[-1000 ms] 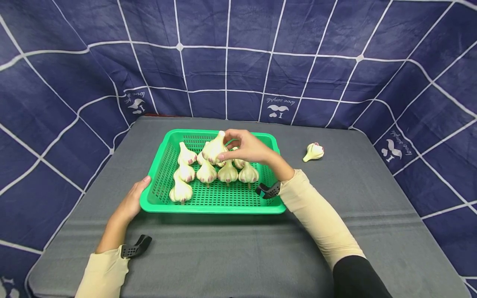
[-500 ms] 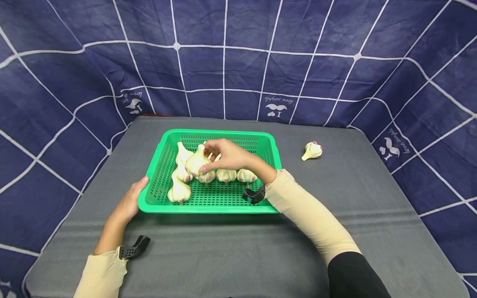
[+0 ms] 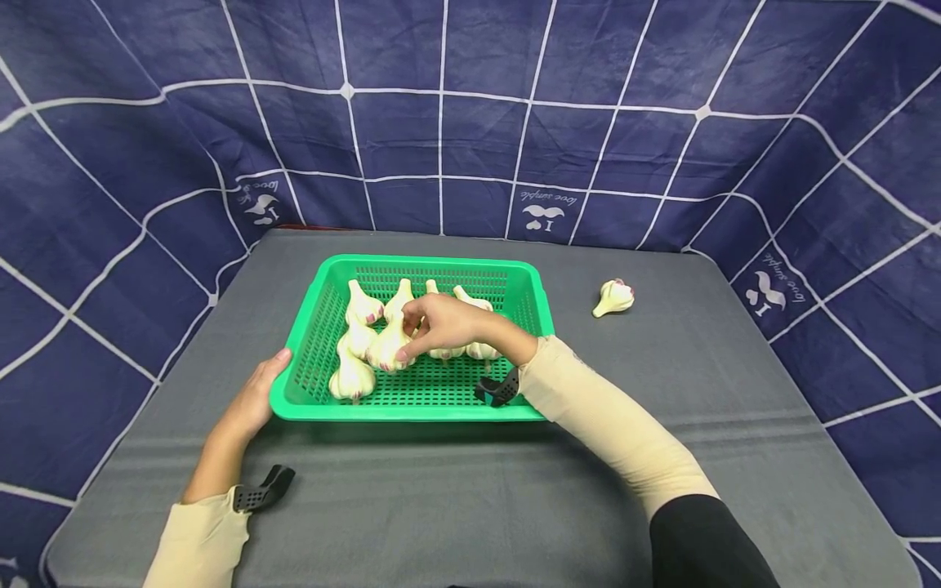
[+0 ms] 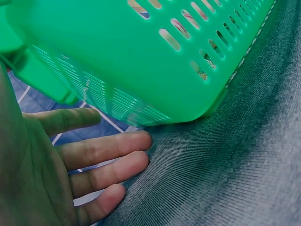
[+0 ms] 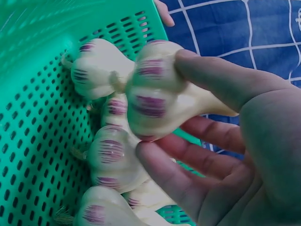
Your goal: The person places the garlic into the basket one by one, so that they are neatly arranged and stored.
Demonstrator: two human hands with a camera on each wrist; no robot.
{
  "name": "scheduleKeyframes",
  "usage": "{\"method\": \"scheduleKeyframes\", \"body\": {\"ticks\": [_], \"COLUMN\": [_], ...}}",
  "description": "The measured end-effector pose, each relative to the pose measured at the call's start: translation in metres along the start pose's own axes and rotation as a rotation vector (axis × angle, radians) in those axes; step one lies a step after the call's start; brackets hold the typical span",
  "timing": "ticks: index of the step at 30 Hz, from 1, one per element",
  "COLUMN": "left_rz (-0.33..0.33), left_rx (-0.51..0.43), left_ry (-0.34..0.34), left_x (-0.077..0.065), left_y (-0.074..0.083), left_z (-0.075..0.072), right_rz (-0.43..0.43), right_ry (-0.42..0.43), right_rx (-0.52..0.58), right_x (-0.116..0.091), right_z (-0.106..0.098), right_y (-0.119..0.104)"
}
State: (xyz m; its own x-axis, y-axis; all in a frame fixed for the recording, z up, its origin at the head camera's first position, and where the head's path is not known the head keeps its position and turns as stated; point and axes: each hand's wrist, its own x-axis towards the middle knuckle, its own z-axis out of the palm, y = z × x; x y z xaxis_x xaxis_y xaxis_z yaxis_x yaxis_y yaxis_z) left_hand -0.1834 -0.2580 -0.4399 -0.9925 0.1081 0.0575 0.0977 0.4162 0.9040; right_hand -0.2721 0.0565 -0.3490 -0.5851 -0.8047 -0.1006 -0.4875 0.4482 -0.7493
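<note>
My right hand point(image 3: 444, 322) pinches a garlic bulb point(image 3: 385, 351) between thumb and fingers, low inside the green plastic basket point(image 3: 412, 412). In the right wrist view this pale bulb point(image 5: 157, 101), streaked with purple, is held over other bulbs, its neck pointing toward the palm. Several more garlic bulbs point(image 3: 353, 380) lie in the basket, some partly hidden by the right hand. At the basket's left rim, my left hand point(image 3: 257, 392) touches the edge. Its fingers stretch out loosely beside the basket's outer wall point(image 4: 108, 56) in the left wrist view.
A single garlic bulb point(image 3: 613, 297) lies on the grey cloth-covered table point(image 3: 698, 351), right of the basket. Blue curtain cloth point(image 3: 485, 139) with white lines stands behind the table and along both sides.
My right hand has carried the garlic bulb left and down, from above the basket's middle to among the bulbs. The left hand stays at the rim.
</note>
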Motion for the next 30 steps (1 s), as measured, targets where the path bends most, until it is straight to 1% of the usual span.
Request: {"method": "scheduleKeyframes", "body": {"ticks": [6, 8, 11, 20, 25, 30], "left_rz": [0.008, 0.016, 0.037, 0.062, 0.043, 0.028], "left_rx": [-0.006, -0.007, -0.014, -0.023, -0.007, 0.004], "left_ry": [0.002, 0.004, 0.0, -0.005, 0.004, 0.016], "left_x": [0.0, 0.0, 0.001, 0.001, 0.0, 0.0], "left_y": [-0.001, -0.002, -0.002, 0.0, -0.001, -0.003], "left_z": [0.001, 0.001, 0.001, 0.001, 0.001, 0.001], "right_rz": [-0.032, -0.039, -0.036, 0.0, -0.001, 0.002], "right_ry": [-0.102, -0.128, -0.154, -0.192, -0.201, -0.199], "right_rx": [-0.139, -0.159, -0.157, -0.155, -0.165, -0.208], "right_x": [0.001, 0.002, 0.004, 0.007, 0.009, 0.01], "right_z": [0.0, 0.001, 0.003, 0.007, 0.011, 0.014], "right_y": [0.003, 0.005, 0.008, 0.013, 0.013, 0.011]}}
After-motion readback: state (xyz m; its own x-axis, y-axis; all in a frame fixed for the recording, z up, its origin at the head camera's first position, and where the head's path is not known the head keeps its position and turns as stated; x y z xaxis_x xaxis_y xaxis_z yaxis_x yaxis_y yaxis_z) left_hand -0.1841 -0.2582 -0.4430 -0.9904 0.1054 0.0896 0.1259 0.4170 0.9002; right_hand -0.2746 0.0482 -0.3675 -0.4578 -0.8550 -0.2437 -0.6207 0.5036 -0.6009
